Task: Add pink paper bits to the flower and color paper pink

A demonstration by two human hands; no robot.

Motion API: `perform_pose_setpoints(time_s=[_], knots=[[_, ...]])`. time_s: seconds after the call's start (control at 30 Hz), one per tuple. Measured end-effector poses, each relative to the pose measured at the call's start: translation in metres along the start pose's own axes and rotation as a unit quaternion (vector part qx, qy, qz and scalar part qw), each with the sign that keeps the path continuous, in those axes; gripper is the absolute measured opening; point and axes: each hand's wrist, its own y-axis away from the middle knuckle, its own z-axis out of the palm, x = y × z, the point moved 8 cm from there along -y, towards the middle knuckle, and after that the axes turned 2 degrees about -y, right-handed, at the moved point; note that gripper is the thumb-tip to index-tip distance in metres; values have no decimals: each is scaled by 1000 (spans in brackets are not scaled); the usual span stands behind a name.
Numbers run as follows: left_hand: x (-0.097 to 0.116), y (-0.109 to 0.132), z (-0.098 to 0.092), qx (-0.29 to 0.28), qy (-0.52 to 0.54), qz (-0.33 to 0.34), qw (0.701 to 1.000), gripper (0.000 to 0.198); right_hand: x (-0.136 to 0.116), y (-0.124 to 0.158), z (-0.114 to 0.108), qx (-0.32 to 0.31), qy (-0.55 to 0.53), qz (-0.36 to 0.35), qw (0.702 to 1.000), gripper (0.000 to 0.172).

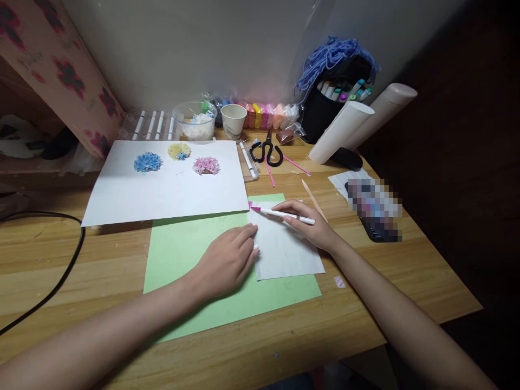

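Right hand (312,230): right of the frame's centre, thumb and fingertips pinching a white marker (270,212) along its barrel.
Marker tip: pink, pointing left, at a small pink patch (250,205) in the upper left corner of the white paper (286,254).
Left hand (231,257): at the centre, palm down, fingers pressed together, fingertips by the paper's left edge (a small white bit shows there; I cannot tell whether it is held).
White paper: centre right, flat, partly on the green sheet (182,244).
White board (166,195): left of centre, its lower edge overlapping the green sheet, bearing a blue cluster (148,162), a yellow cluster (179,151) and a pink cluster (206,165).
Scissors (267,154): upper centre, black handles towards the viewer, near thin pink sticks (270,172).
Back row: paper cup (233,120) just right of a clear bowl (175,120).
Pen holder (314,116): upper right, black, filled with markers.
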Motion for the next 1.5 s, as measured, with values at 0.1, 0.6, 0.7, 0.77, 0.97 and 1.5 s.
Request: perform_pose_setpoints(time_s=[0.1, 0.6, 0.7, 0.77, 0.97, 1.5], knots=[[-9, -4, -6, 4, -8, -4, 1000, 28, 1, -1, -3, 22, -38, 1, 999, 23], [-15, -13, 4, -108, -4, 76, 991, 31, 10, 15, -24, 95, -101, 22, 990, 21], [-14, -14, 6, -112, -5, 82, 990, 30, 3, 16, -22, 85, -110, -5, 990, 22], [-13, -14, 6, -105, -6, 83, 991, 29, -1, 13, -14, 62, -93, -17, 994, 22], [-12, -13, 2, -74, -20, 78, 994, 29, -5, 6, 7, -4, -4, 2, 1000, 24], [-13, -12, -2, -55, -7, 75, 996, 30, -4, 9, 9, -18, 34, 6, 999, 26]])
